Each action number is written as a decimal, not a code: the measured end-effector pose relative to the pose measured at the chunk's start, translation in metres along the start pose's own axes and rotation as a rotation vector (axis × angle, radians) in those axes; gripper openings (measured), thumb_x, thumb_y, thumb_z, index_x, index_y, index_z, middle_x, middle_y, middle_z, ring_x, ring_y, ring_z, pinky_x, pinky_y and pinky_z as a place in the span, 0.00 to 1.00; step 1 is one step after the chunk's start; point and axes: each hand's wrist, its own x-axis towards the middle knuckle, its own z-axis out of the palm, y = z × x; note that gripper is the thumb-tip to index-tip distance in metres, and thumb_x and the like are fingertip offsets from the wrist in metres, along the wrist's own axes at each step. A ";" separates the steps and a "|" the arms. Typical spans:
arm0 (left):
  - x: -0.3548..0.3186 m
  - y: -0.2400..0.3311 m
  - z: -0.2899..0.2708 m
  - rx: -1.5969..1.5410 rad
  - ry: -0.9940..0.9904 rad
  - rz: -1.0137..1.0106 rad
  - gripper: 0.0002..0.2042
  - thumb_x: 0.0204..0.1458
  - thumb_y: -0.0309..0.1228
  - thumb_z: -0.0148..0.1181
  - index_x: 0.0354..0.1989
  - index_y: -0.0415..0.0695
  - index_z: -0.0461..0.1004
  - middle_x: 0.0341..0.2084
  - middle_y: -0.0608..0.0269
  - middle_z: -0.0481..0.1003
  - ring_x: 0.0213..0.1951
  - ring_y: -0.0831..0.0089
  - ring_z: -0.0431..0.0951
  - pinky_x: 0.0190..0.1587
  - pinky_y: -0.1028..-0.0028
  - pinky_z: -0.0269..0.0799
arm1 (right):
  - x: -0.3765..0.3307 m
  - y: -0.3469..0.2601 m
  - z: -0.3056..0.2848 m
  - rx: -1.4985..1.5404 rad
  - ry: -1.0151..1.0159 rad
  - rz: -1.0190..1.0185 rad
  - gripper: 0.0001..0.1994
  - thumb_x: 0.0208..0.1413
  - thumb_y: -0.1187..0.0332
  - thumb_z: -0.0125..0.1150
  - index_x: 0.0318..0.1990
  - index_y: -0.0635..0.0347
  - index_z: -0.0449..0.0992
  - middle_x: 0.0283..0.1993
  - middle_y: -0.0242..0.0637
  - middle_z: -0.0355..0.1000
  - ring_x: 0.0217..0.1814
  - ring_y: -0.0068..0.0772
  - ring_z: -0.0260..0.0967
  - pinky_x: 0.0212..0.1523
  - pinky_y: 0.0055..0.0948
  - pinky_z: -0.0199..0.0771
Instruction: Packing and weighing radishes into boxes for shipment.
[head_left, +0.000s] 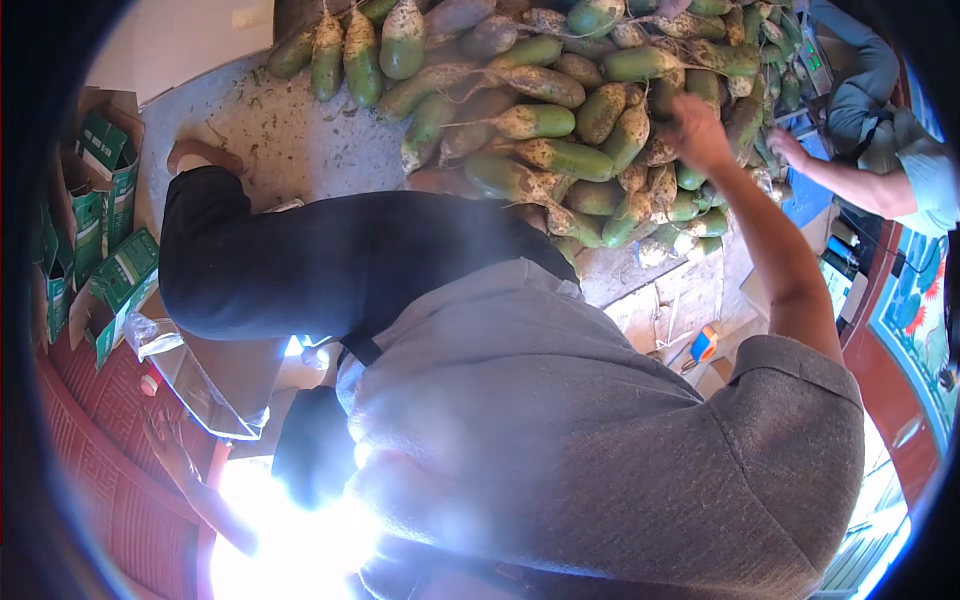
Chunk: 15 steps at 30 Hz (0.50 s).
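Note:
A large heap of green radishes (540, 120), soil-stained and with pale, thin roots, lies on the floor ahead. My right arm stretches out over the heap's right part. At its end, my right hand (700, 135) is among the radishes, its fingers blurred, so whether they grip one does not show. Far to the left, my left hand (170, 450) is held with fingers spread and nothing in them. Just beyond it stands an open carton (235, 370) lined with a clear plastic bag (160, 338). Bright glare hides part of my left arm.
Several green cartons (120, 270) stand at the left edge. A co-worker's hand (790, 150) reaches toward the heap from the right, beside a scale (815, 62). An orange-and-blue tape roll (704, 343) lies near flattened cardboard (660, 305). My bent leg (330, 255) crosses the middle.

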 end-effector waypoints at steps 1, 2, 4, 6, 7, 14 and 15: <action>-0.002 -0.002 0.000 -0.008 0.001 -0.006 0.31 0.66 0.41 0.51 0.75 0.51 0.48 0.74 0.59 0.49 0.71 0.54 0.55 0.70 0.57 0.55 | -0.023 -0.012 0.007 0.046 -0.081 -0.017 0.26 0.49 0.63 0.66 0.58 0.53 0.69 0.59 0.47 0.71 0.63 0.48 0.67 0.64 0.44 0.67; -0.001 -0.003 0.003 -0.018 -0.003 -0.010 0.31 0.66 0.41 0.51 0.75 0.51 0.48 0.74 0.59 0.49 0.71 0.54 0.55 0.70 0.57 0.55 | -0.048 -0.020 0.021 0.097 -0.135 0.045 0.22 0.50 0.62 0.65 0.53 0.55 0.70 0.53 0.47 0.72 0.57 0.48 0.70 0.59 0.44 0.71; -0.004 -0.005 0.002 -0.034 0.003 -0.020 0.31 0.66 0.41 0.51 0.75 0.51 0.48 0.74 0.59 0.49 0.71 0.54 0.56 0.70 0.57 0.55 | -0.094 -0.049 0.039 0.197 -0.296 0.277 0.18 0.56 0.56 0.60 0.48 0.56 0.74 0.42 0.46 0.76 0.43 0.47 0.77 0.47 0.45 0.79; -0.004 -0.008 0.005 -0.055 0.005 -0.026 0.31 0.66 0.41 0.51 0.75 0.51 0.48 0.74 0.60 0.49 0.71 0.54 0.56 0.70 0.57 0.55 | -0.122 -0.074 0.058 0.358 -0.642 0.542 0.20 0.57 0.51 0.60 0.47 0.57 0.76 0.39 0.50 0.79 0.40 0.47 0.79 0.44 0.45 0.81; -0.005 -0.010 0.007 -0.070 0.007 -0.032 0.31 0.66 0.41 0.51 0.75 0.52 0.48 0.74 0.60 0.49 0.71 0.54 0.56 0.70 0.57 0.55 | -0.131 -0.084 0.069 0.435 -0.576 0.590 0.26 0.54 0.46 0.63 0.48 0.60 0.75 0.40 0.54 0.79 0.41 0.49 0.79 0.46 0.47 0.80; 0.000 -0.004 0.019 -0.162 0.017 -0.020 0.31 0.66 0.41 0.51 0.75 0.52 0.48 0.74 0.60 0.48 0.71 0.53 0.56 0.70 0.56 0.55 | -0.136 -0.150 0.183 0.392 -0.180 1.267 0.51 0.41 0.42 0.74 0.62 0.72 0.54 0.62 0.58 0.59 0.65 0.57 0.62 0.61 0.47 0.68; 0.004 -0.003 0.023 -0.180 0.014 -0.015 0.31 0.66 0.41 0.51 0.75 0.52 0.47 0.74 0.60 0.48 0.71 0.53 0.56 0.70 0.56 0.55 | -0.136 -0.149 0.195 0.466 -0.141 1.422 0.51 0.39 0.43 0.75 0.60 0.73 0.55 0.62 0.59 0.59 0.63 0.58 0.63 0.61 0.47 0.68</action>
